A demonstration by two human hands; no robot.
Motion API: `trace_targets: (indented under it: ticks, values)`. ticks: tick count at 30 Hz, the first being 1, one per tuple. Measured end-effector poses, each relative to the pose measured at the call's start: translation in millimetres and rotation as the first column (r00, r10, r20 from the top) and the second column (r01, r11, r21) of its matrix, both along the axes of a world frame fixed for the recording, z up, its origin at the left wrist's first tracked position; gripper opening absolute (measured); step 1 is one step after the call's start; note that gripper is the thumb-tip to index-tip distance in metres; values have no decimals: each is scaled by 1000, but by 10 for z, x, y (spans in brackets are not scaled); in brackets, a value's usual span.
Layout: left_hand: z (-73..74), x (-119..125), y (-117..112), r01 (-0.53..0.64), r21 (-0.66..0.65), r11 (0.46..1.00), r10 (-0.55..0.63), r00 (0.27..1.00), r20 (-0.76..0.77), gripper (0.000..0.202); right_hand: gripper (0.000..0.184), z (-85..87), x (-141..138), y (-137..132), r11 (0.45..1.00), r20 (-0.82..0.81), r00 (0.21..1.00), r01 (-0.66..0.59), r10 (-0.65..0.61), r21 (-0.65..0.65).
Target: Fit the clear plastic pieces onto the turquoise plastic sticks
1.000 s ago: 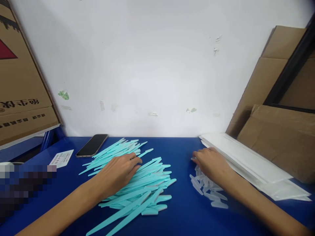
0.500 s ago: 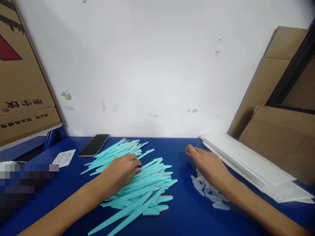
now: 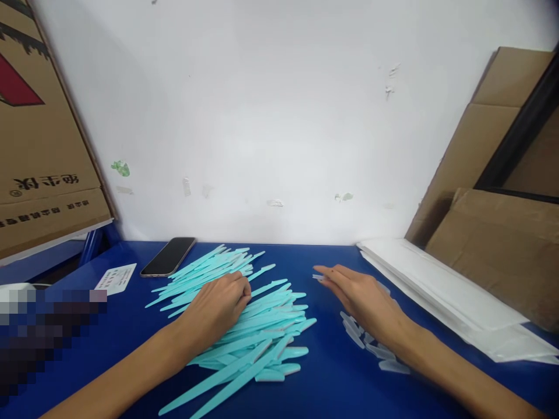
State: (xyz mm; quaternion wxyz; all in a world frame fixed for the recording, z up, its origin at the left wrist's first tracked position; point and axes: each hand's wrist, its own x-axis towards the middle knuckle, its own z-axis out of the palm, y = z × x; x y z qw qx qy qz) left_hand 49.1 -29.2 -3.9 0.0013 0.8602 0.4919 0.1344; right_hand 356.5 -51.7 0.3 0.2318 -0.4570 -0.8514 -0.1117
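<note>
My left hand [image 3: 225, 299] lies over a heap of turquoise eyebrow razors [image 3: 257, 343], its fingers curled closed. What those fingers pinch, if anything, is hidden from me. A second bunch of the same razors [image 3: 209, 269] is fanned out just behind that hand. My right hand [image 3: 360, 291] hovers over the blue table, thumb and fingers stretched to the left and closed on a small translucent plastic cap [image 3: 318, 277] whose end shows at the fingertips. More loose translucent caps [image 3: 379, 351] lie beneath and in front of the right wrist, partly covered by it.
A phone [image 3: 169, 256] and a printed white card [image 3: 116, 279] lie at the back left of the blue table [image 3: 323, 378]. White sheets or bags [image 3: 437, 285] are stacked at the right. Cardboard boxes [image 3: 52, 139] flank both sides, and a white wall [image 3: 279, 116] stands behind.
My right hand has extended its fingers leftward, and a translucent cap now shows at its fingertips. My left hand's fingers have curled in more tightly over the razors.
</note>
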Motion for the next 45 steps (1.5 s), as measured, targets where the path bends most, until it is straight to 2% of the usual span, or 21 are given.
trace_targets:
  ticks: [3, 7, 11, 14, 20, 23, 26, 29, 34, 39, 45]
  values:
    - [5, 3, 5, -26, -8, 1000, 26, 999, -35, 13, 34, 22, -30, -10, 999, -30, 999, -33, 33, -1]
    - [47, 6, 13, -36, -45, 998, 31, 994, -106, 13, 36, 24, -48, -25, 1000, -9, 1000, -16, 16, 8]
    - [72, 4, 9, -23, 8, 1000, 25, 970, -241, 26, 40, 16, -50, -30, 1000, -9, 1000, -8, 8, 13]
    - [75, 1, 5, -13, 25, 1000, 19, 970, -243, 26, 38, -7, -40, -21, 1000, -58, 998, -29, 30, 12]
    - [80, -37, 7, -36, 30, 999, 38, 997, -72, 26, 30, -37, -27, -5, 996, -160, 983, -87, 88, 12]
    - [130, -19, -25, -13, -35, 999, 17, 995, 100, 25, 28, -8, -41, -23, 989, -237, 960, -140, 147, 44]
    - [212, 30, -80, 95, -196, 976, -20, 936, 351, 26, 31, 16, -54, -47, 974, -271, 938, -187, 216, 129]
    - [271, 62, -110, 197, -339, 920, 8, 855, 519, 31, 35, 26, -64, -61, 959, -293, 925, -179, 241, 221]
    - [253, 37, -74, 243, -422, 873, 69, 797, 600, 42, 37, 69, -72, -82, 929, -335, 903, -150, 268, 339]
    - [217, 8, -29, 245, -498, 832, 167, 746, 644, 45, 44, 103, -67, -95, 917, -358, 869, -224, 341, 329]
    - [256, 9, -34, 254, -558, 790, 234, 718, 656, 47, 53, 74, -42, -84, 888, -324, 847, -314, 421, 335]
